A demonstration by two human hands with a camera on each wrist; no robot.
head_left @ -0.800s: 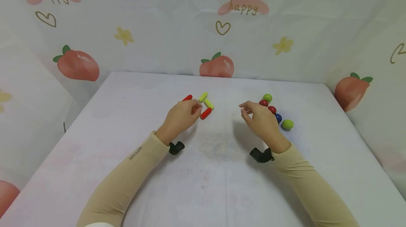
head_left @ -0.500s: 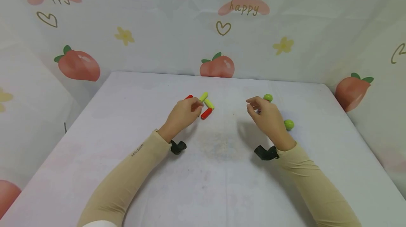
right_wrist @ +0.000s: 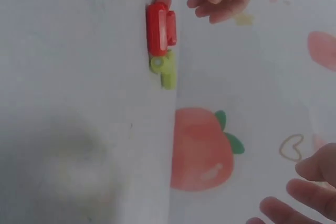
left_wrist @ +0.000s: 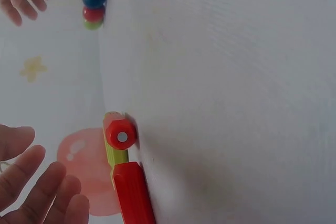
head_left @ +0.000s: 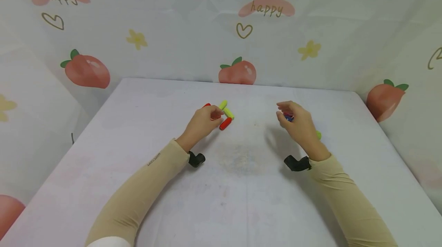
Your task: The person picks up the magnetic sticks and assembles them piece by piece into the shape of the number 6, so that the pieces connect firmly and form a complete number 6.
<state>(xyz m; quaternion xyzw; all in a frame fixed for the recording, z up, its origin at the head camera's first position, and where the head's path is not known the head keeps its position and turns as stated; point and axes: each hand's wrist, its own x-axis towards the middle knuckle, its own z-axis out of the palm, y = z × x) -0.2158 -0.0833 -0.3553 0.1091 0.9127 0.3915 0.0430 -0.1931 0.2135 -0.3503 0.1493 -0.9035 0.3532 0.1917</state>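
Note:
My left hand (head_left: 206,121) hovers over short faceted sticks, its fingers loosely bent and holding nothing. A red stick (head_left: 225,124) and a yellow-green stick (head_left: 229,113) lie just right of its fingertips. Another red stick (head_left: 206,105) is partly hidden behind this hand. My right hand (head_left: 299,125) hangs above a group of small balls, fingers apart with nothing gripped. Between its thumb and fingers a blue ball (head_left: 289,118) shows on the table, and a green ball (head_left: 319,135) peeks out beside the wrist. Red balls (left_wrist: 93,14) appear in the left wrist view.
Both groups lie on a white-covered table (head_left: 235,193), sticks left of centre and balls to the right. Behind it hangs a white cloth backdrop (head_left: 186,40) printed with peaches, hearts and flowers. Black wrist cameras (head_left: 297,163) sit under both wrists.
My right hand has moved right and slightly away, covering most of the balls. My left hand has shifted slightly right over the sticks. The visible sticks keep their places.

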